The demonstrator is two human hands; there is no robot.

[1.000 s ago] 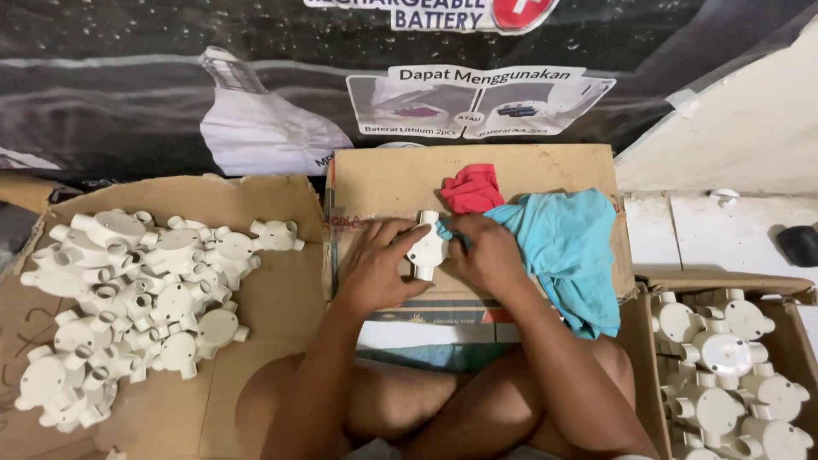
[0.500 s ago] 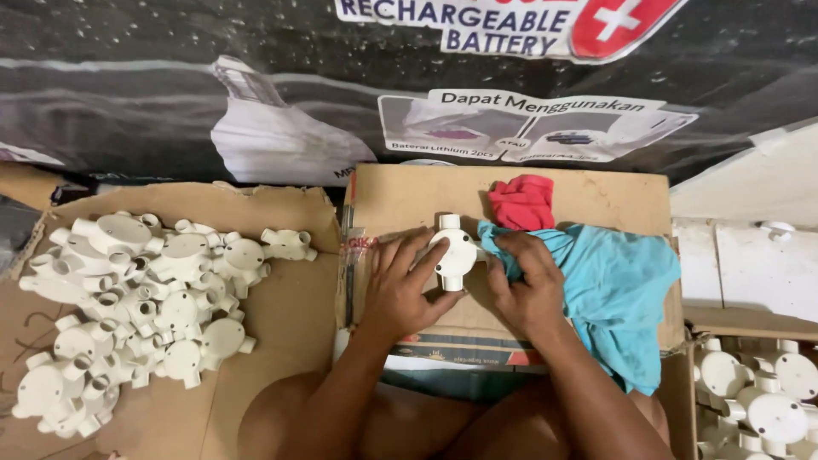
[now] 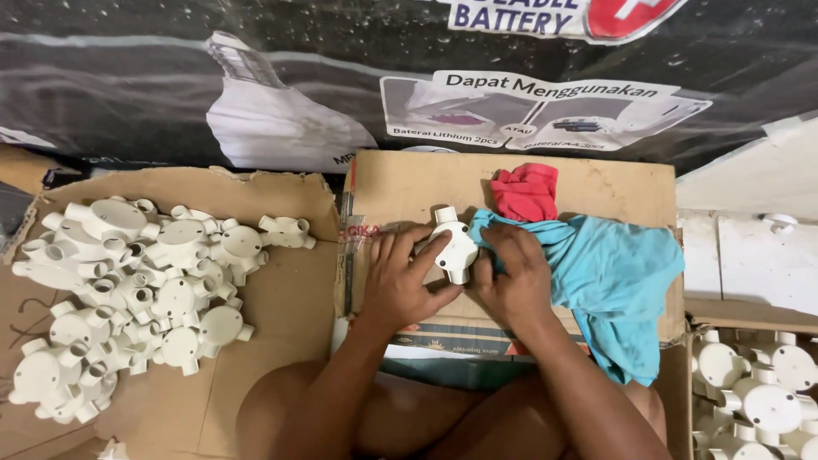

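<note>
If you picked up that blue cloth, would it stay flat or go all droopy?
Probably droopy: the blue cloth already lies crumpled in soft folds and sags over the edge of the cardboard box. It looks thin, so likely light. It shouldn't roll or break, though it might slide off, since the right hand only rests on its corner.

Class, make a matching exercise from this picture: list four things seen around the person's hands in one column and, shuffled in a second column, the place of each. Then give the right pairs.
Things:
1. Round white plastic junction box
2. Crumpled red cloth
3. Light blue cloth
4. Pile of white plastic junction boxes

Places:
A. On flattened cardboard at far left
B. Held between the left hand and right hand
C. Behind the blue cloth, near the wall
D. Under the right hand, spreading rightward

Pairs: 1-B, 2-C, 3-D, 4-A
</note>
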